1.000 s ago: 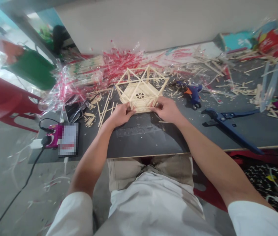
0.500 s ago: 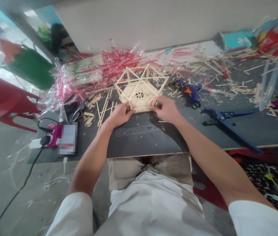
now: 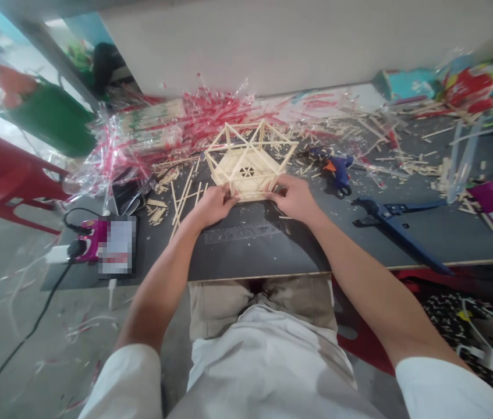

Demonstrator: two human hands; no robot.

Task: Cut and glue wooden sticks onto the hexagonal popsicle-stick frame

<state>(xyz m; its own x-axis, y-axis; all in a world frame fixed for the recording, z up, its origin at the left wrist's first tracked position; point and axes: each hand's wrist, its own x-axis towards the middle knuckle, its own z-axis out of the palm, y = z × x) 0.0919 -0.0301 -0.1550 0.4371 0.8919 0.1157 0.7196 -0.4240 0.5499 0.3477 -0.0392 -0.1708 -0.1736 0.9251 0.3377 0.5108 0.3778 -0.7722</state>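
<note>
The six-sided stick frame [image 3: 246, 164] is upright near the middle of the desk [image 3: 263, 263], between its front and back edges; you cannot tell here whether its whole base rests flat. At the frame's near left corner, the fingers of your left hand [image 3: 215, 205] pinch the low part, and at the near right corner the fingers of your right hand [image 3: 295, 199] grip it likewise. A clear ruler [image 3: 244, 231] lies between the frame and the desk's front edge. Just left of the frame you have loose sticks [image 3: 180, 201], some crossing one another. To its right lies a blue glue gun [image 3: 339, 174], and nearer the front edge a blue cutter [image 3: 397, 228], one handle reaching that edge. Toward the front left corner, a phone [image 3: 117, 247] lies against a purple power strip [image 3: 93, 235]. Behind the frame, red plastic strips [image 3: 215, 107] pile up along the back edge.
</note>
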